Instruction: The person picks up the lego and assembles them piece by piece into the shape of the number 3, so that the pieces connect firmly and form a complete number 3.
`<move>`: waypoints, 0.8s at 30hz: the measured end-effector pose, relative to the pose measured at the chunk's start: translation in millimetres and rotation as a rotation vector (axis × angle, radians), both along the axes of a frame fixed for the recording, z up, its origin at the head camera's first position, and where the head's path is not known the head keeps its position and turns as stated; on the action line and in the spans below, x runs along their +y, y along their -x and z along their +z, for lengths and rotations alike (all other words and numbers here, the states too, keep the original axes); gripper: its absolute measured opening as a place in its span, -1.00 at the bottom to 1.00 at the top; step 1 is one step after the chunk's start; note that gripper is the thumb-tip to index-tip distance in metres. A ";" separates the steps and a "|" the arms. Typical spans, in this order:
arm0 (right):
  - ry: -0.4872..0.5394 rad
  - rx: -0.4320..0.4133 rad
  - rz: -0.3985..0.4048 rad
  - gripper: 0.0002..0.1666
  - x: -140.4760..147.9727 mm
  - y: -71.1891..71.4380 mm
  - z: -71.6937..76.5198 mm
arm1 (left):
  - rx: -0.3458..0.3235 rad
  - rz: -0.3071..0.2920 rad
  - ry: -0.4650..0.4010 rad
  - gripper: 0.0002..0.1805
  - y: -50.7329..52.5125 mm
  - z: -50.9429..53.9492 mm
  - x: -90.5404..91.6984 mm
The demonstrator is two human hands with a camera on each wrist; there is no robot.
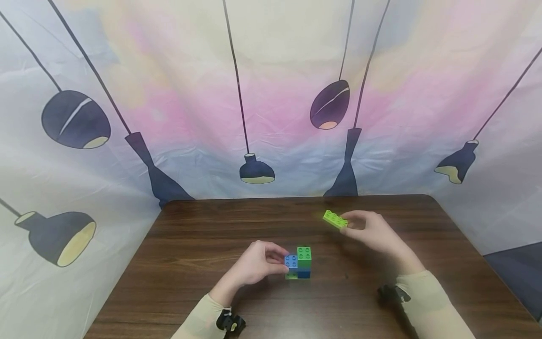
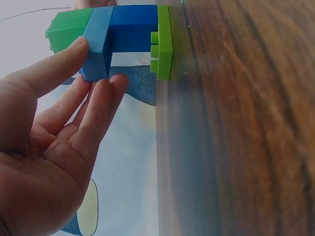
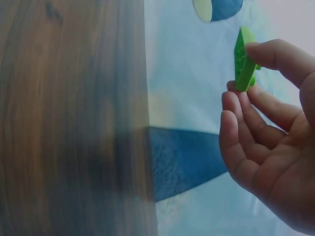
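Note:
A small stack of toy building bricks stands on the table. At its bottom lies a flat lime brick (image 2: 166,44), with a dark blue brick (image 2: 134,27) on it. Above that a light blue brick (image 1: 290,260) juts out to the left, and a green brick (image 1: 304,254) tops the right side. My left hand (image 1: 259,263) pinches the jutting end of the light blue brick between thumb and fingers. Up off the table, my right hand (image 1: 372,231) holds a flat lime-green studded brick (image 1: 334,219) by one end, thumb against fingertips.
The brown wooden table (image 1: 203,226) reaches back to a hanging cloth (image 1: 288,56) printed with dark lamps. A black wrist camera (image 1: 230,322) is strapped to the left forearm, and another dark device (image 1: 393,294) to the right.

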State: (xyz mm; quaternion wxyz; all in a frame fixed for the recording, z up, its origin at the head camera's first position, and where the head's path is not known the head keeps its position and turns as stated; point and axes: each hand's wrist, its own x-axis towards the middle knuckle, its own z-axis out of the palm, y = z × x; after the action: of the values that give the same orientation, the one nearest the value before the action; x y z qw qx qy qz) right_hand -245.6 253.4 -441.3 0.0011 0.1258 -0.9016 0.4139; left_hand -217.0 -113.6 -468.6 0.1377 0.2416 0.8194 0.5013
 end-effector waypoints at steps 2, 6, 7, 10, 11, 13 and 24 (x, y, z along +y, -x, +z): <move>0.012 0.014 0.015 -0.48 -6.2 -3.5 2.4 | -0.002 -0.001 0.000 -0.68 0.2 -0.1 -0.1; 0.034 0.045 0.064 -0.50 -17.5 -9.2 5.3 | 0.001 -0.003 0.000 -0.68 0.6 -0.4 -0.1; 0.037 0.053 0.078 -0.50 -20.0 -10.7 5.8 | 0.003 -0.004 -0.002 -0.68 0.6 -0.5 -0.1; 0.050 0.071 0.112 -0.51 -28.0 -14.8 6.4 | 0.006 -0.007 -0.007 -0.68 0.4 -0.1 0.0; 0.054 0.074 0.125 -0.51 -30.9 -16.1 6.8 | 0.006 -0.007 -0.008 -0.68 0.3 0.0 0.1; 0.057 0.072 0.134 -0.51 -36.9 -18.8 7.4 | 0.004 -0.008 -0.009 -0.68 0.2 0.5 -0.1; 0.049 0.100 0.220 -0.54 -59.4 -30.3 7.4 | 0.002 -0.015 -0.006 -0.69 0.5 -0.5 -0.3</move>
State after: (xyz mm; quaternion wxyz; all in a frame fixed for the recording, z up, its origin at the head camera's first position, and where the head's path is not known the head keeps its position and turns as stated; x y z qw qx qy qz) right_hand -215.3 193.9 -433.9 0.0039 0.2444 -0.8707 0.4268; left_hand -217.5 -114.0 -469.1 0.1402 0.2486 0.8162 0.5024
